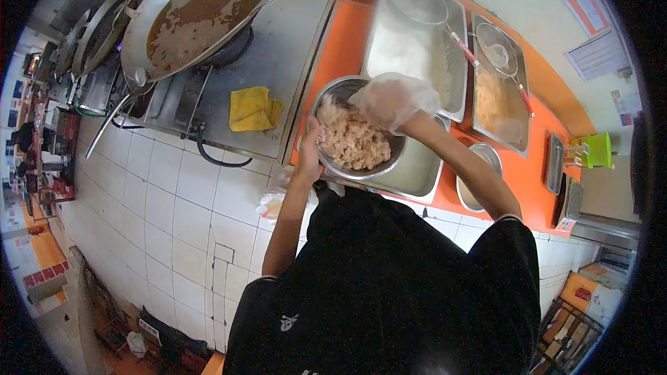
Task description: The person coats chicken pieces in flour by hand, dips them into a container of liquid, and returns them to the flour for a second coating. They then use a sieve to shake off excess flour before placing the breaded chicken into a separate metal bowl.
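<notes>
A metal mixing bowl (396, 151) holds pale brown, shredded pieces of food (353, 137), perhaps meat. My left hand (310, 146) grips the bowl's left rim, with the thumb up along its edge. Over the bowl's right side is my right hand (392, 101) in a clear plastic glove, smeared by motion, so its fingers cannot be made out. A few pieces near the bowl's upper left are blurred too. Under and beside the bowl sits a steel tray of whitish liquid (415, 170).
Behind the bowl stand a tray of white powder (396, 45) and a tray of orange crumbs (492, 101), each with a strainer. A bowl (495, 156) is at right. A large wok of oil (201, 17) and a yellow cloth (254, 109) are at left.
</notes>
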A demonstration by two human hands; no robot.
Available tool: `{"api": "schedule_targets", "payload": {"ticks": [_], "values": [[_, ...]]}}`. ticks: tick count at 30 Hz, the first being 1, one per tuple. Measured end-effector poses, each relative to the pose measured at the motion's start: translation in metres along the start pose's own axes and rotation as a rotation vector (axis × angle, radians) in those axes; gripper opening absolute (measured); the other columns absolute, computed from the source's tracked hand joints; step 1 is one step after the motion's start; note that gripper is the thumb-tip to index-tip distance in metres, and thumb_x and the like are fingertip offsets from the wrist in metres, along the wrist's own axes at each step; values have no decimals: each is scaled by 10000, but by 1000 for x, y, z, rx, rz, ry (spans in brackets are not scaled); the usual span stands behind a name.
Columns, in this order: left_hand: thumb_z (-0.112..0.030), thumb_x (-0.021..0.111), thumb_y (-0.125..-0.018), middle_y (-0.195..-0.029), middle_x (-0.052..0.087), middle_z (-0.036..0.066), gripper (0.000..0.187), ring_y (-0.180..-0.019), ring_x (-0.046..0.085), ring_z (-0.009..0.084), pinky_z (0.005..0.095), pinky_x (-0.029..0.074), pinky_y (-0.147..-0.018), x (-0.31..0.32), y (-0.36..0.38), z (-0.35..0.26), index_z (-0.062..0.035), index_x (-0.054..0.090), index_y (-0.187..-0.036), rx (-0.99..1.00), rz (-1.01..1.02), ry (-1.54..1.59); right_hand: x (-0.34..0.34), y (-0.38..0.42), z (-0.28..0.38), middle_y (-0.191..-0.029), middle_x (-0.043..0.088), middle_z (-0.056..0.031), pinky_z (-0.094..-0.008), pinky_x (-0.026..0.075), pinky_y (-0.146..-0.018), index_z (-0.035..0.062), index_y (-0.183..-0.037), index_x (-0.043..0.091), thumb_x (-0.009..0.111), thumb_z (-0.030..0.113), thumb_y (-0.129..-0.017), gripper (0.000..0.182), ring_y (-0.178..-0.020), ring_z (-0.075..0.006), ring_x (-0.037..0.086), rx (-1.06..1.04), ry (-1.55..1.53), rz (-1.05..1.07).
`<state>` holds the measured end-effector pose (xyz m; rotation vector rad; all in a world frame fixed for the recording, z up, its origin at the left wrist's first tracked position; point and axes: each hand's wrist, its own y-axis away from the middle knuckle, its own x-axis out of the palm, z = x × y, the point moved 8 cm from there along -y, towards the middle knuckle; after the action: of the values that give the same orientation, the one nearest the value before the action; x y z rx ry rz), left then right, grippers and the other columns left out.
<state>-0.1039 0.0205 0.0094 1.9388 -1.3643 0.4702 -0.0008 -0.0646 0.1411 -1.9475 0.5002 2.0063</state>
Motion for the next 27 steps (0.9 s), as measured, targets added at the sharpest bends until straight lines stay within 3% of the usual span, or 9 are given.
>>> {"api": "schedule_targets", "payload": {"ticks": [3,6,10,11,14,17,20,24,27], "values": [[-454,314,-957,-1280,469,146,566,-1164,480,249,387,401,-969,16,4,-10,-9,362,-1304,-85,51,78,12,1,18,-693,623,-94,-418,487,-505,107,-732,640,575,194,-738,109,-619,-267,619,-192,-27,-10],[-463,301,-957,-1294,463,136,574,-1175,470,257,392,392,-979,-5,-5,-15,-12,362,-1308,-27,28,145,22,16,39,-694,623,-107,-419,482,-500,89,-738,636,571,187,-745,118,-588,-264,606,-287,121,-37],[-471,312,-953,-1292,464,143,579,-1173,470,270,386,375,-994,-16,-7,-33,-15,372,-1305,67,-130,121,0,45,55,-682,634,-116,-427,489,-511,70,-683,642,571,159,-752,133,-639,-268,633,-138,61,110],[-471,315,-952,-1299,456,148,579,-1176,467,268,384,372,-996,-15,-5,-36,-16,371,-1306,66,-133,134,-1,54,55,-684,636,-124,-415,503,-519,64,-666,652,577,153,-744,141,-681,-265,647,-208,-35,-76],[-468,343,-948,-1305,442,151,580,-1168,471,259,381,375,-991,-12,-3,-37,-20,351,-1316,93,-128,130,-4,60,47,-707,646,-112,-386,517,-528,67,-685,669,584,156,-734,132,-705,-244,654,-86,105,243],[-452,373,-945,-1288,445,142,571,-1145,485,244,376,393,-970,-5,-1,-25,-24,330,-1322,131,-111,98,8,48,46,-691,653,-91,-352,520,-521,74,-698,682,596,155,-714,120,-682,-230,657,-23,210,177],[-482,379,-930,-1301,444,149,613,-1175,469,273,404,395,-978,-16,-13,-5,-12,336,-1322,169,-73,20,24,26,31,-575,584,-82,-375,472,-453,65,-602,619,584,142,-681,116,-538,-234,609,83,176,107],[-472,367,-938,-1295,450,142,592,-1173,469,266,403,387,-981,-19,-19,-7,-27,332,-1327,208,-77,57,42,10,15,-598,590,-125,-403,482,-505,61,-715,610,550,159,-735,117,-562,-275,613,127,129,42],[-466,358,-943,-1291,453,139,577,-1167,472,260,408,387,-978,-27,-19,-7,-36,333,-1327,254,-87,75,45,10,13,-610,589,-142,-418,490,-535,49,-753,593,523,150,-759,123,-567,-310,610,-80,-63,-43]]}}
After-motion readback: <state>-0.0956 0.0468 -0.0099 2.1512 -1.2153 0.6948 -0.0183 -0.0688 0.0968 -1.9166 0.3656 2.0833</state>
